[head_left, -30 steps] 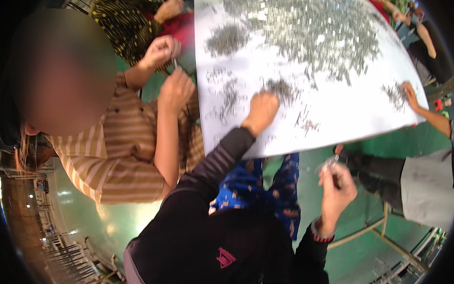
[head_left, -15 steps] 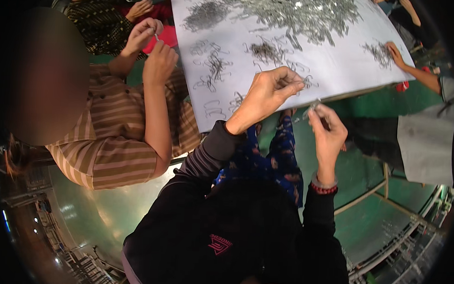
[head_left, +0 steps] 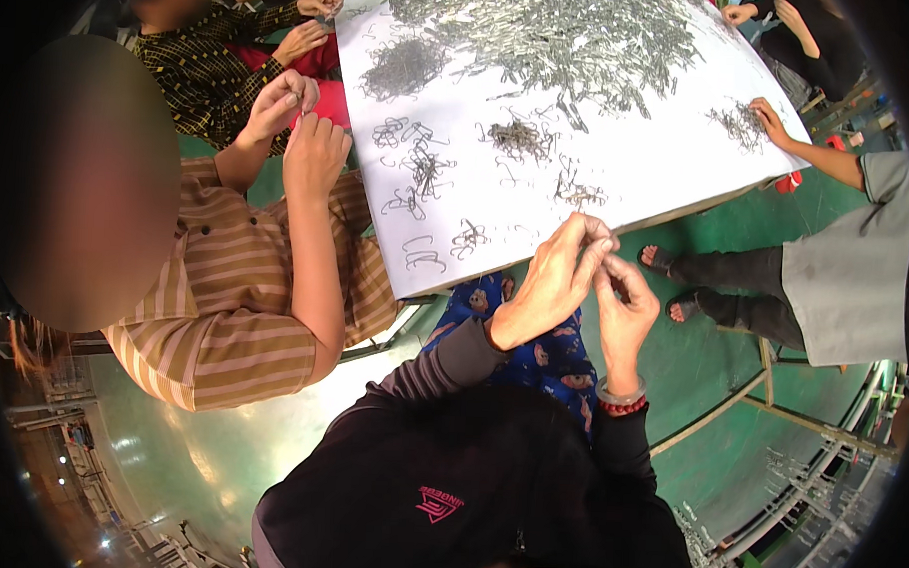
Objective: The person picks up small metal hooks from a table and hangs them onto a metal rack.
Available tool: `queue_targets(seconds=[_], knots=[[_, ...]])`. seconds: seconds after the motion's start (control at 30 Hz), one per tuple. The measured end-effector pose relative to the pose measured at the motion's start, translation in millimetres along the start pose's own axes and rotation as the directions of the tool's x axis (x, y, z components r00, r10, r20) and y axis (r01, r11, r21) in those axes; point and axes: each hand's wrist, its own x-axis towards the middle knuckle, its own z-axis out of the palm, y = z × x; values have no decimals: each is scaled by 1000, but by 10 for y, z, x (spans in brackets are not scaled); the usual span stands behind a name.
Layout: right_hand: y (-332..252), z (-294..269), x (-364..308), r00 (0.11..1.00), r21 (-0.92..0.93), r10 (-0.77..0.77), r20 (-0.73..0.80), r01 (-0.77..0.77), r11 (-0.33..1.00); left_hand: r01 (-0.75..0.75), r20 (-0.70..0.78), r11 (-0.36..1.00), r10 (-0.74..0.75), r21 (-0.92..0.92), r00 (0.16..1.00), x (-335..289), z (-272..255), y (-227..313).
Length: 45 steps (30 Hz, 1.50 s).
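My left hand (head_left: 553,284) is closed in a pinch just off the table's near edge. Its fingertips meet those of my right hand (head_left: 629,308), which is also pinched closed. Whatever lies between the fingers is too small and covered to make out. Beyond my hands, on the white tabletop (head_left: 658,176), lie small loose piles of thin dark wire hooks: one pile (head_left: 579,193) nearest my fingers, another pile (head_left: 521,138) farther back, and a small cluster (head_left: 468,238) by the near edge. A large heap of flat grey metal pieces (head_left: 553,47) covers the far part.
Close on my left, a person in a striped shirt (head_left: 243,327) pinches something small. Others work along the far left. At right, a person's hand (head_left: 770,123) touches a dark pile (head_left: 737,129). A metal frame (head_left: 710,413) stands on the green floor (head_left: 712,368).
My hands were apart; now their fingertips meet nearer to my body. The right hand moved down and slightly left; a small shiny piece showed in it before and is now hidden.
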Motion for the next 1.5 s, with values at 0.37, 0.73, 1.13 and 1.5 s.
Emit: queue_targets(seconds=[0.37,0.73,1.13,1.5], knots=[[929,369,1854,984,-321,51,170,7,947,-71,161,993,54,98,985,9,-20,-116],[1351,854,2186,904,-646,-77,420,357,674,-2,208,996,-16,87,978,-49,-161,-205],[-243,-12,1079,899,87,320,299,-359,929,-22,100,999,18,44,995,-33,-196,-15],[-649,-19,495,987,59,92,133,-100,993,-80,125,995,72,59,990,35,-266,51]])
